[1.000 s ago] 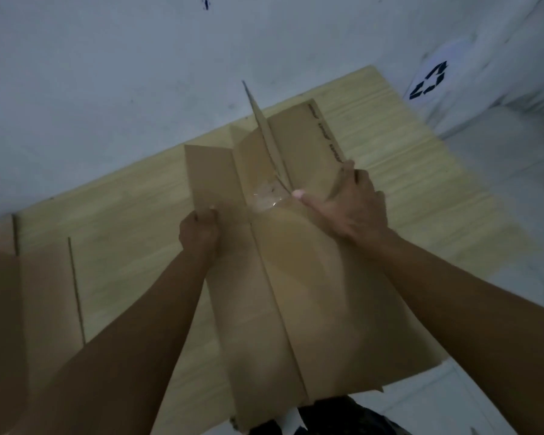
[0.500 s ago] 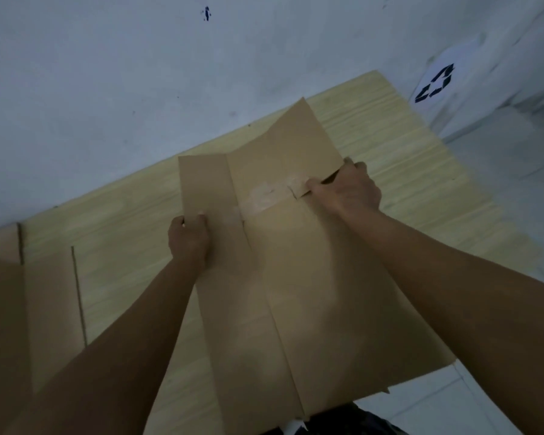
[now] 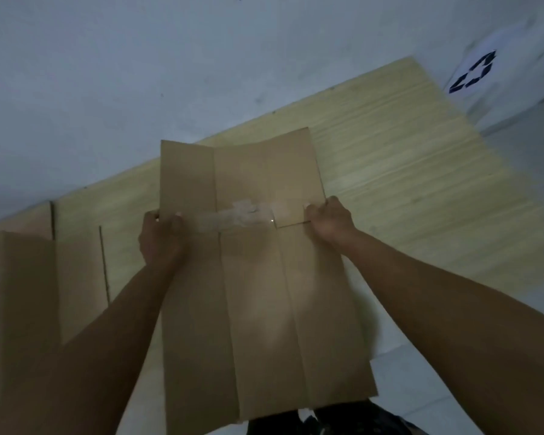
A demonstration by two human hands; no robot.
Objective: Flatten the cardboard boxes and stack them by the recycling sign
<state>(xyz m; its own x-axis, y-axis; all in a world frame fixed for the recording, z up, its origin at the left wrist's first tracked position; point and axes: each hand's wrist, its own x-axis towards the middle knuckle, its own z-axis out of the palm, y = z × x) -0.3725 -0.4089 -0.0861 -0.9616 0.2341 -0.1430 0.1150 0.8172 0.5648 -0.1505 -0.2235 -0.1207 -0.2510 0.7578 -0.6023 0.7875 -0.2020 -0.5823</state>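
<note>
A flattened brown cardboard box lies lengthwise in front of me, partly over the light wooden table. A strip of clear tape crosses it near the flaps. My left hand grips the box's left edge beside the tape. My right hand grips its right edge at the flap slit. The recycling sign, a white sheet with dark arrows, hangs on the wall at the upper right.
More brown cardboard lies at the left of the table, partly behind my left arm. A pale wall runs behind the table. Light floor tiles show at the lower right, beyond the table's edge.
The raised flaps have been pressed down and the box now lies flat. Both hands slid outward to its side edges, and the view shifted so the box sits more upright in frame.
</note>
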